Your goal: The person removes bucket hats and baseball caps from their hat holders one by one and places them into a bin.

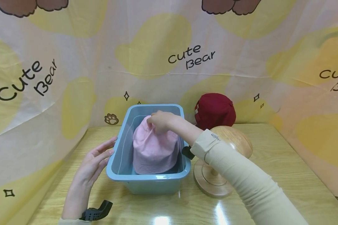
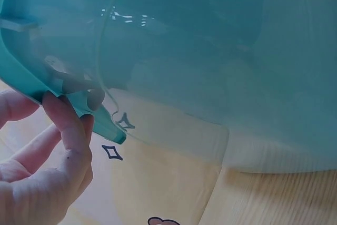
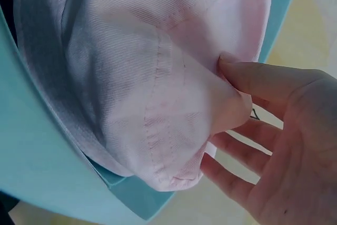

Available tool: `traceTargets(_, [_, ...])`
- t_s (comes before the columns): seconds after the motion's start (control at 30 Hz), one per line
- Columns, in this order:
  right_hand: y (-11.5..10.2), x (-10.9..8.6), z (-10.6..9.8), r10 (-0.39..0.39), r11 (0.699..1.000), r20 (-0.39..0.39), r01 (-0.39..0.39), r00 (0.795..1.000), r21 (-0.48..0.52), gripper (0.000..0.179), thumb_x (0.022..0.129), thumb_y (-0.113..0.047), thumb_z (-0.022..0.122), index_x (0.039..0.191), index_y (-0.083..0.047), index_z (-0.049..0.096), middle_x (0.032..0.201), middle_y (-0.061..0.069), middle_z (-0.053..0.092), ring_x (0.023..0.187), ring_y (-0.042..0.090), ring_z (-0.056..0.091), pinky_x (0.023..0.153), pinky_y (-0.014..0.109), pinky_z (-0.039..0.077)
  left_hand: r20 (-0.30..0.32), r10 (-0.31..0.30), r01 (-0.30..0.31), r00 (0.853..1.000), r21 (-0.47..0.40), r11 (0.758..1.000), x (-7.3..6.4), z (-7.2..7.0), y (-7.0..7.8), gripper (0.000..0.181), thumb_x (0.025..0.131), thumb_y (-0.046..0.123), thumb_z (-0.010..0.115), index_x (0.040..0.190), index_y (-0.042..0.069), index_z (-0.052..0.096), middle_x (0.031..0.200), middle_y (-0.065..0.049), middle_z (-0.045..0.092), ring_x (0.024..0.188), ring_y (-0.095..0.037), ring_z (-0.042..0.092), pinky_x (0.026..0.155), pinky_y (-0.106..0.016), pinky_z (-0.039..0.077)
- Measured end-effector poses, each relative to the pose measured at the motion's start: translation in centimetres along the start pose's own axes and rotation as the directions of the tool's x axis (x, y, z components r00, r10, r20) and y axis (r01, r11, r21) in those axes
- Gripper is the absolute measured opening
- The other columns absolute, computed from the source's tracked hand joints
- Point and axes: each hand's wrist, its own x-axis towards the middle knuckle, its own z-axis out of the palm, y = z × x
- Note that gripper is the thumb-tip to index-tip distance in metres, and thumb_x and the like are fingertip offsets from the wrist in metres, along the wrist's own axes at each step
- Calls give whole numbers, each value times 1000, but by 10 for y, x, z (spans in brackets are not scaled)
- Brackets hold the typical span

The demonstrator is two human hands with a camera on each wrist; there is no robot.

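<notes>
A pink bucket hat sits inside a light blue plastic tub, its brim toward the near end. My right hand reaches in from the right and pinches the top of the crown between thumb and fingers. In the right wrist view the hat's cloth is drawn up into a fold where the thumb presses. At the tub's left side, my left hand touches the outside of the rim with loosely bent fingers. From the left wrist, those fingers show right under the rim's edge.
To the right of the tub stands a round wooden stand with a domed top, partly behind my right sleeve. Beyond it is a dark red cap near the back cloth. All stand on a wood-grain table.
</notes>
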Motion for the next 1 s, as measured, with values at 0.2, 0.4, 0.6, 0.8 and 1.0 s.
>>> traceTargets(0.2, [1, 4, 5, 13, 1000, 52, -13, 999, 6, 25, 88, -12, 51, 108, -23, 62, 122, 1, 56, 115, 22, 49, 90, 40, 46, 2, 1, -1, 1000, -2, 1000, 1, -1, -1, 39, 97, 3, 50, 134, 16, 56, 122, 10, 61, 104, -5, 64, 86, -21, 54])
traceTargets(0.4, [4, -4, -7, -35, 998, 83, 32, 996, 45, 36, 92, -14, 52, 126, -17, 59, 127, 5, 57, 116, 22, 51, 102, 35, 43, 2, 1, -1, 1000, -3, 1000, 2, -1, -2, 40, 97, 4, 50, 134, 16, 56, 122, 10, 61, 104, -5, 65, 86, -21, 54])
traceTargets(0.6, [12, -23, -27, -86, 995, 56, 83, 995, 57, 39, 92, -24, 61, 128, -11, 58, 134, 7, 57, 125, 23, 50, 107, 37, 41, -1, 1, -1, 1000, 11, 1000, 1, -1, -1, 40, 97, 4, 50, 135, 16, 56, 121, 10, 61, 105, -4, 64, 86, -22, 54])
traceTargets(0.8, [23, -42, -46, -86, 991, 21, 83, 996, 103, 38, 91, -26, 65, 126, -12, 60, 128, 10, 59, 121, 26, 52, 102, 40, 45, 0, 0, 0, 1000, 10, 1000, 0, 1, 1, 41, 97, 4, 50, 136, 16, 55, 121, 10, 61, 105, -4, 64, 86, -21, 54])
traceTargets(1.0, [41, -62, -62, -78, 986, -37, 83, 996, 147, 34, 90, -23, 65, 122, -13, 61, 123, 11, 61, 118, 25, 53, 101, 41, 46, -3, 0, 0, 1000, -4, 1000, -2, 2, 2, 41, 97, 3, 50, 136, 15, 55, 121, 10, 61, 104, -5, 65, 86, -21, 54])
